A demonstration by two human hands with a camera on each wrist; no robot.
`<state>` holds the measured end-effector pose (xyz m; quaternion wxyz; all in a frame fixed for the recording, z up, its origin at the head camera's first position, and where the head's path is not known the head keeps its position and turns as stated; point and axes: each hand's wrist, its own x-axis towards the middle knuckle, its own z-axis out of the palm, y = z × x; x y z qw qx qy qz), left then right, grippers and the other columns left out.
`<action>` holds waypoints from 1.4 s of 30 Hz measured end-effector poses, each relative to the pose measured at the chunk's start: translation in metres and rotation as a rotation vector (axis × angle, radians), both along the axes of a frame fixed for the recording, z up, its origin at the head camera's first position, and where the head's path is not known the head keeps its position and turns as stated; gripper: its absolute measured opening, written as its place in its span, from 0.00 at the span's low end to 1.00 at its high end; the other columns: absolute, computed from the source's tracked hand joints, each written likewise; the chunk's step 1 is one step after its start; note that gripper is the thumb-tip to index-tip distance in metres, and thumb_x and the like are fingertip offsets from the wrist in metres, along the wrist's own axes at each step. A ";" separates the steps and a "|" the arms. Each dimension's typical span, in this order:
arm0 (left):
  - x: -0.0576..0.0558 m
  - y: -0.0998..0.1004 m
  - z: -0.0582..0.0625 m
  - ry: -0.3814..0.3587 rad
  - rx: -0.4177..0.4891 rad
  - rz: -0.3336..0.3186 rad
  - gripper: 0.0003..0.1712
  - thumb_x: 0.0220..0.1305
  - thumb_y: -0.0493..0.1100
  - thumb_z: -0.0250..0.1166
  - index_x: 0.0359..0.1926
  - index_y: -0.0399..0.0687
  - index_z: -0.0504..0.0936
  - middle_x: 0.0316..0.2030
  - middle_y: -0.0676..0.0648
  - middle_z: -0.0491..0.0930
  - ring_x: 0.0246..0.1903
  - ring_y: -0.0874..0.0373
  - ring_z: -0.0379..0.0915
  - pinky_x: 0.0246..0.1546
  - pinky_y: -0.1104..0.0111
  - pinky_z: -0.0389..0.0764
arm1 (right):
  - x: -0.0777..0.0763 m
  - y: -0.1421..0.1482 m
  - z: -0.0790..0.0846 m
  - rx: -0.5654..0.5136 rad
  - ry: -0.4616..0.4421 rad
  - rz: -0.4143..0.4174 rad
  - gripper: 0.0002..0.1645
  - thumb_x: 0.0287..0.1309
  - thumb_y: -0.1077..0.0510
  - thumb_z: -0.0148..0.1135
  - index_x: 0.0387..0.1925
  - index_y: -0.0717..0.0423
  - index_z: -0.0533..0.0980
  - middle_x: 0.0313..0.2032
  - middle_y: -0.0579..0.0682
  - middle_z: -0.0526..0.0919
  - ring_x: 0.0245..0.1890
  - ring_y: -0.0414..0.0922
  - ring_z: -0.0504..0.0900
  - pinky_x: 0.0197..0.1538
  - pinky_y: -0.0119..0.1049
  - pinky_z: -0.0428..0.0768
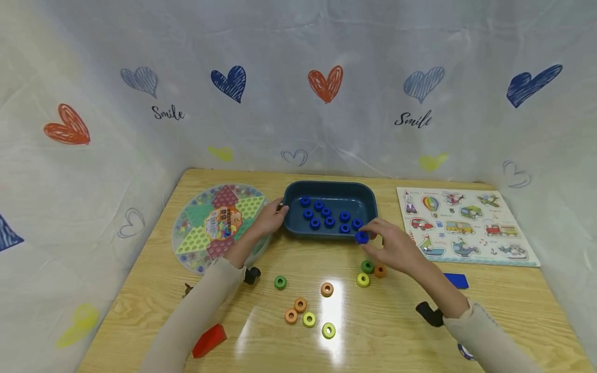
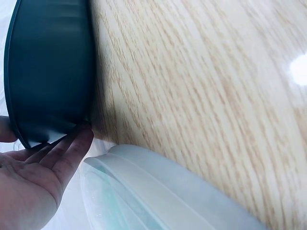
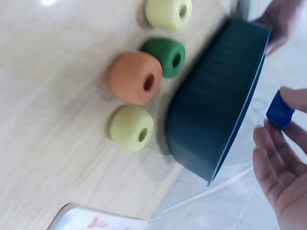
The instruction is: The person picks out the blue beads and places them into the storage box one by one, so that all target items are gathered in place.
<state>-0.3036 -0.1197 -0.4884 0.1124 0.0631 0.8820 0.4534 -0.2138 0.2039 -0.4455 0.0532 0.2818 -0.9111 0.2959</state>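
Note:
A dark teal bin (image 1: 359, 199) stands at the back middle of the table, with several blue beads (image 1: 326, 212) lying in it. At the bin's left end, my left hand (image 1: 272, 217) grips the rim. In the left wrist view the thumb is at the rim, and the fingers (image 2: 67, 153) lie along the outer wall. My right hand (image 1: 392, 246) pinches one blue bead (image 3: 280, 110) between thumb and fingers, above the bin's front right edge. In the right wrist view the other fingers of that hand (image 3: 273, 158) hang below the bead.
Green, orange and yellow beads (image 1: 327, 289) lie loose in front of the bin. A round Chinese checkers board (image 1: 196, 241) lies left, a picture puzzle board (image 1: 448, 207) right. Near the forearms are a red block (image 1: 209, 341) and a blue block (image 1: 456, 281). A curtain (image 1: 280, 124) hangs behind.

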 end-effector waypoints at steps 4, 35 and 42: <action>-0.001 -0.001 -0.002 0.007 -0.014 -0.004 0.27 0.72 0.46 0.45 0.68 0.41 0.58 0.58 0.37 0.68 0.57 0.45 0.65 0.52 0.55 0.70 | -0.030 -0.012 -0.004 0.008 -0.013 -0.105 0.20 0.49 0.57 0.69 0.45 0.59 0.78 0.38 0.49 0.77 0.35 0.48 0.76 0.32 0.39 0.74; -0.004 0.002 -0.004 0.017 -0.012 0.021 0.26 0.72 0.47 0.46 0.67 0.41 0.60 0.57 0.38 0.70 0.56 0.46 0.66 0.51 0.56 0.70 | -0.111 -0.025 -0.031 0.422 -0.082 -0.075 0.11 0.43 0.68 0.65 0.33 0.65 0.77 0.31 0.56 0.76 0.37 0.54 0.76 0.39 0.49 0.75; -0.003 0.000 -0.001 0.015 0.000 0.032 0.27 0.72 0.46 0.46 0.67 0.40 0.58 0.58 0.37 0.68 0.56 0.46 0.66 0.53 0.56 0.69 | -0.113 -0.028 -0.025 0.385 -0.091 -0.049 0.23 0.46 0.67 0.64 0.48 0.70 0.74 0.42 0.62 0.77 0.46 0.57 0.75 0.47 0.50 0.74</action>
